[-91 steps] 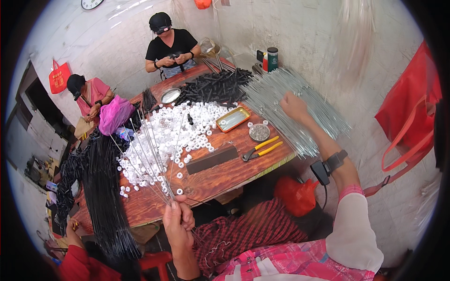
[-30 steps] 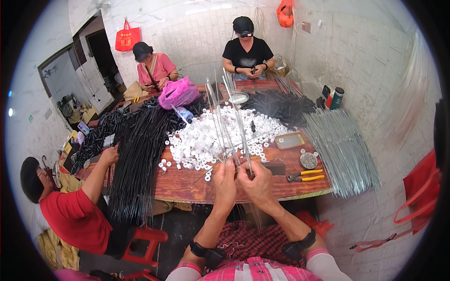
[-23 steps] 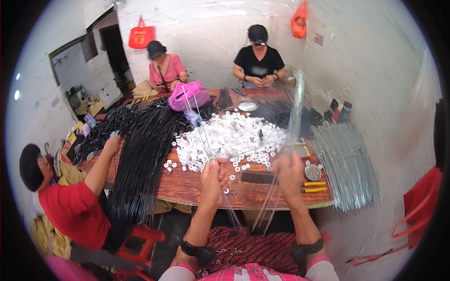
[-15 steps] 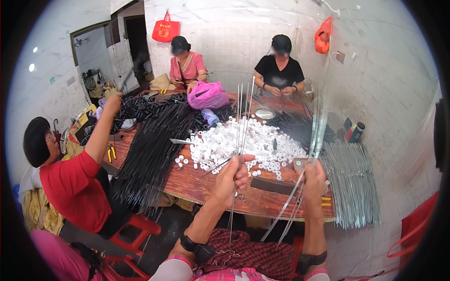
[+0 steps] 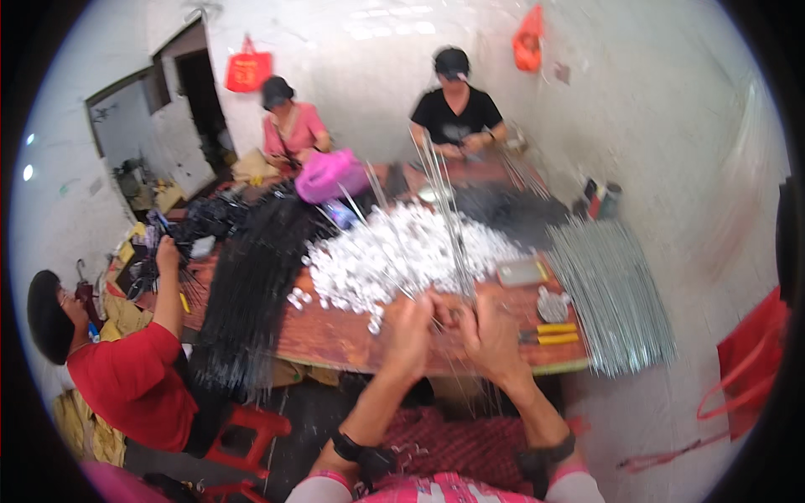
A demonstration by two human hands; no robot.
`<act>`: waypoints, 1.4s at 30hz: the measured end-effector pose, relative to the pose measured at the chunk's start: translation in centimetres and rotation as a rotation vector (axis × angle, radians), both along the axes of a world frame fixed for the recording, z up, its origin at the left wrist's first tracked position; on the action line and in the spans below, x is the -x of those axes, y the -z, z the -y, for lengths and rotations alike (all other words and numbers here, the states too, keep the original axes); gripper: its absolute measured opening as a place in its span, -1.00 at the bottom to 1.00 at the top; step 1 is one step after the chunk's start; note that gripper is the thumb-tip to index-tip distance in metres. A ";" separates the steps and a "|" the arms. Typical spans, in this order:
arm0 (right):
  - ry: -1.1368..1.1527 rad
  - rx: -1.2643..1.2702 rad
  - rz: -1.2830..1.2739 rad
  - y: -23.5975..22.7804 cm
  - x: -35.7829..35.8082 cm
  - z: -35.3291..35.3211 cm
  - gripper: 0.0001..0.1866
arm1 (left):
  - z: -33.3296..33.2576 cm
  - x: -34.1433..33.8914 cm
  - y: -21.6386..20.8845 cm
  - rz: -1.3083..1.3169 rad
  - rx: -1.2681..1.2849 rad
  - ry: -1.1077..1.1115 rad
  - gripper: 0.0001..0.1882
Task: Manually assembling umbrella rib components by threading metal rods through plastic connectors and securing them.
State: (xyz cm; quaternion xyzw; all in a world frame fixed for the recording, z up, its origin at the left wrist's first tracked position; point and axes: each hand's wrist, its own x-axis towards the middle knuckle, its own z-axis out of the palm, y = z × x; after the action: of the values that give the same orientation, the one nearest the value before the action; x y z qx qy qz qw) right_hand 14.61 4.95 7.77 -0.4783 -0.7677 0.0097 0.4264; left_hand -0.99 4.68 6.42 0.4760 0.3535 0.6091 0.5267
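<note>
My left hand (image 5: 411, 334) and my right hand (image 5: 490, 332) are close together above the near edge of the table, both closed. A bundle of long thin metal rods (image 5: 454, 230) rises from my right hand, with their lower ends hanging toward my lap. Several thinner rods (image 5: 388, 214), smeared by motion, fan up and left from my left hand. Fingers hide where the rods are gripped. Just beyond my hands lies a heap of white ring-shaped plastic pieces (image 5: 402, 260).
Many silvery rods (image 5: 612, 293) lie at the table's right, beside yellow-handled pliers (image 5: 553, 335) and a clear case (image 5: 521, 272). Black strips (image 5: 256, 285) cover the left. A person in red (image 5: 134, 386) sits left; two others work across the table, near a pink bag (image 5: 331, 174).
My right hand has moved left, bringing its rods beside my left hand. The view has shifted, uncovering the pliers and case. The person in red has lowered a raised arm.
</note>
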 end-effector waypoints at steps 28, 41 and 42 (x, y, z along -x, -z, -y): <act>-0.187 0.216 -0.183 1.0 -0.8 2.7 -0.71 | 4.0 -1.8 0.6 0.099 0.229 0.129 -0.57; -0.084 0.142 -0.232 1.2 -0.2 3.0 -0.79 | 2.7 -2.7 0.7 0.205 0.177 -0.020 -0.74; -0.080 0.145 -0.235 1.0 -0.4 3.1 -0.79 | 2.7 -2.7 0.8 0.201 0.181 -0.017 -0.74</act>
State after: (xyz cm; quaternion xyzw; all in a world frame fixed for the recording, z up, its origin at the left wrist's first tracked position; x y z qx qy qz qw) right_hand 14.97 1.88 6.76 -0.4725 -0.7281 0.1379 0.4771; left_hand 1.72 1.99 5.66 0.3601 0.3563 0.6240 0.5950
